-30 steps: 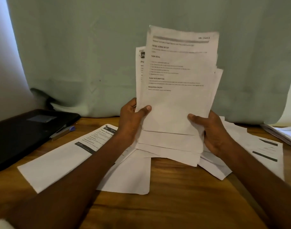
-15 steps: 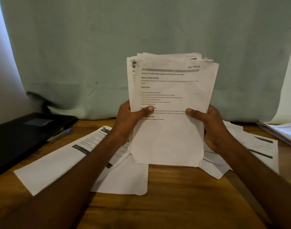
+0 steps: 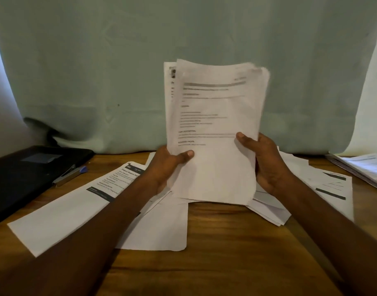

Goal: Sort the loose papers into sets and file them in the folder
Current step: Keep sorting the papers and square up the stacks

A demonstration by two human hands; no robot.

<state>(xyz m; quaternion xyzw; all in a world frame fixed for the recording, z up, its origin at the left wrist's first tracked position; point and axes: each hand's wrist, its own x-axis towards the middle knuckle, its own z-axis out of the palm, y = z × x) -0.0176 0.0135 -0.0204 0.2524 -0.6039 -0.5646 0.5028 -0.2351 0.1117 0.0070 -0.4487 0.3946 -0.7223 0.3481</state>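
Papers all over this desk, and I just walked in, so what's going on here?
A person holds an upright stack of white printed sheets in both hands, the left hand and the right hand gripping its two sides, lower edge at the wooden table. More loose white sheets lie scattered beneath. A black folder lies closed at the left with a pen beside it. Nothing looks filed yet.
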